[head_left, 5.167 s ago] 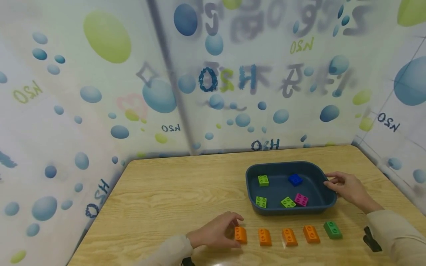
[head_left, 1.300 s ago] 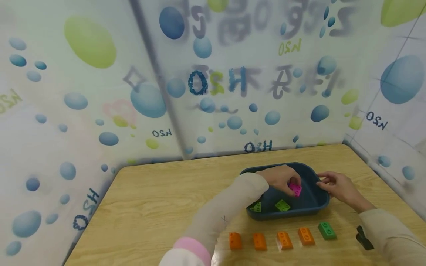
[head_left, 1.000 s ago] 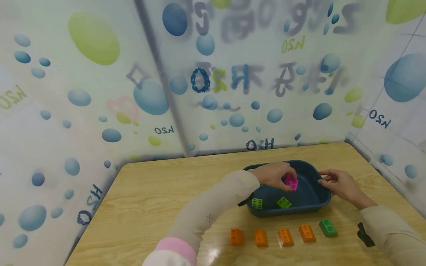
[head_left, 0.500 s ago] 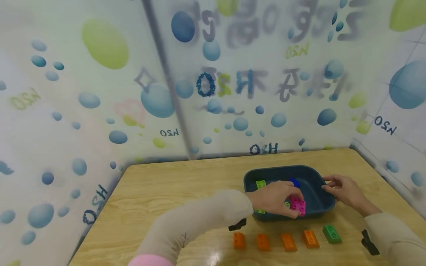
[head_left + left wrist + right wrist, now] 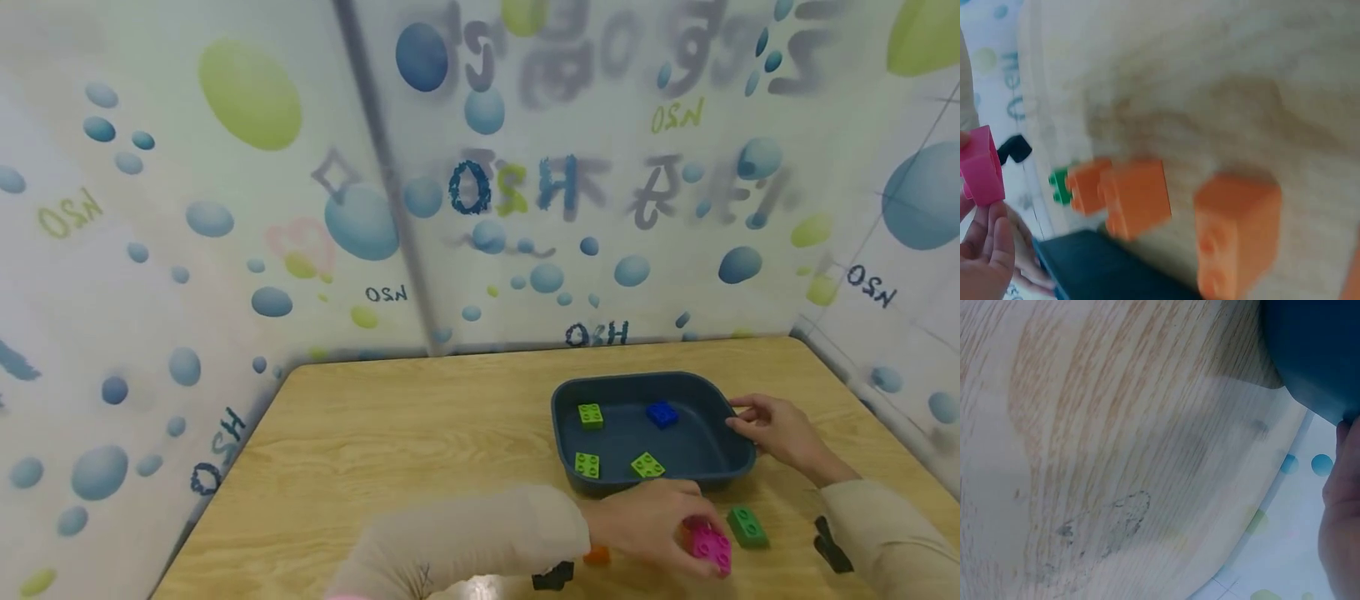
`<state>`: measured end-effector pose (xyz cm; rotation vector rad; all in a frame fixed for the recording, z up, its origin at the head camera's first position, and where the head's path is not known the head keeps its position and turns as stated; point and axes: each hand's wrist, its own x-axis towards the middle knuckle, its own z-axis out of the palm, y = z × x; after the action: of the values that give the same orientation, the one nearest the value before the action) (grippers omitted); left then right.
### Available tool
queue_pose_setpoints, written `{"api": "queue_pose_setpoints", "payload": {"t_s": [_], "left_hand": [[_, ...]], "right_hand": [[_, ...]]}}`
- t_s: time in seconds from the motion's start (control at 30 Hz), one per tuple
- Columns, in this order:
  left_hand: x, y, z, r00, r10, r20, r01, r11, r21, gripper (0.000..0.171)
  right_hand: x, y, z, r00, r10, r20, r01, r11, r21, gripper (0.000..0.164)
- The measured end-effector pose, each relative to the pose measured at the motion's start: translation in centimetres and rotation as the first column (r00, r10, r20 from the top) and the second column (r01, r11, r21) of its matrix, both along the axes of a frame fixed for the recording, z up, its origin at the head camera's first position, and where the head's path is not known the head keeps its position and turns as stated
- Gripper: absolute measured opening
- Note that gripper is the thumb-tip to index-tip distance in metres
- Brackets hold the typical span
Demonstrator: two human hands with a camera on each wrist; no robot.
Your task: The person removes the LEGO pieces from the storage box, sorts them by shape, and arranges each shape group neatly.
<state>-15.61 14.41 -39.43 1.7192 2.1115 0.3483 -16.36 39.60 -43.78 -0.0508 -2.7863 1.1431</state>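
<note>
A magenta toy brick [image 5: 711, 548] is pinched between the thumb and fingers of my left hand [image 5: 648, 525], just above the row of bricks in front of the bin. Beside it on the table lies a green brick [image 5: 748, 527]. An orange brick [image 5: 597, 556] peeks out from under the left arm; others are hidden in the head view. The left wrist view shows several orange bricks [image 5: 1238, 231] in a line. My right hand [image 5: 783, 435] grips the right rim of a dark blue bin [image 5: 701, 442], thumb and fingers at its edge.
Inside the bin sit three lime-green bricks [image 5: 591, 416] and a blue brick [image 5: 662, 414]. The wooden table [image 5: 420, 433] reaches back to a patterned curtain [image 5: 480, 250]. A black strap piece [image 5: 832, 546] hangs by the right sleeve.
From the leftmost orange brick, my left hand went into the bin, took the magenta brick, and brought it out over the front rim to the row. My right hand stays on the bin.
</note>
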Motion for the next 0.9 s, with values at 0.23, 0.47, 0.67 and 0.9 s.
{"api": "queue_pose_setpoints", "payload": {"t_s": [0.23,0.47,0.67,0.9], "left_hand": [[1.9,1.7,-1.8,0.997,0.025,0.069,-0.025,1.000,-0.011,0.036],[3.8,3.7,-4.3,0.979,0.159,0.128,-0.151,0.986,-0.075,0.038],[4.8,5.0,-6.2,0.967,0.203,0.153,-0.203,0.979,-0.018,0.032],[5.5,5.8,-7.6,0.975,0.170,0.143,-0.179,0.983,0.047,0.025]], "right_hand": [[0.0,-0.1,0.0,1.000,0.009,0.006,-0.009,1.000,0.007,0.044],[-0.1,0.0,0.0,1.000,0.007,0.003,-0.007,1.000,0.010,0.043],[-0.1,-0.1,0.3,1.000,0.005,0.015,-0.005,1.000,0.008,0.043],[-0.1,-0.1,0.1,1.000,0.006,0.023,-0.006,1.000,0.007,0.042]]}}
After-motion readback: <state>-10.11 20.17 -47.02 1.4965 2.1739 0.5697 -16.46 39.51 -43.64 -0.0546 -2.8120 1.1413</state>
